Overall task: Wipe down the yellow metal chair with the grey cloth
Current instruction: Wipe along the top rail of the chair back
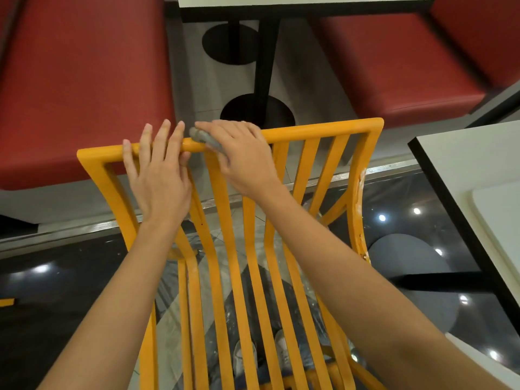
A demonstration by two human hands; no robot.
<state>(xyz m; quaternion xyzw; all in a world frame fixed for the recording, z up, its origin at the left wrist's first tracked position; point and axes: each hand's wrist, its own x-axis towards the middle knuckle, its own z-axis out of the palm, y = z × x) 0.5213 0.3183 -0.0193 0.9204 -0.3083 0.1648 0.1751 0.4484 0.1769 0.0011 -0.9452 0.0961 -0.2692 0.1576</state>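
The yellow metal chair (315, 132) fills the middle of the view, its slatted back running from a top rail down toward me. My right hand (242, 156) holds the grey cloth (204, 139) against the top rail near its middle; only a small bunched part of the cloth shows under the fingers. My left hand (157, 170) rests on the rail just left of it, fingers straight and reaching over the bar. White smears mark the chair's right upright.
Red padded benches (84, 80) lie beyond the chair at left and right, with a black table post (264, 66) between them. A white table (478, 170) with a black edge stands at right. The dark glossy floor reflects ceiling lights. My shoes show between the slats.
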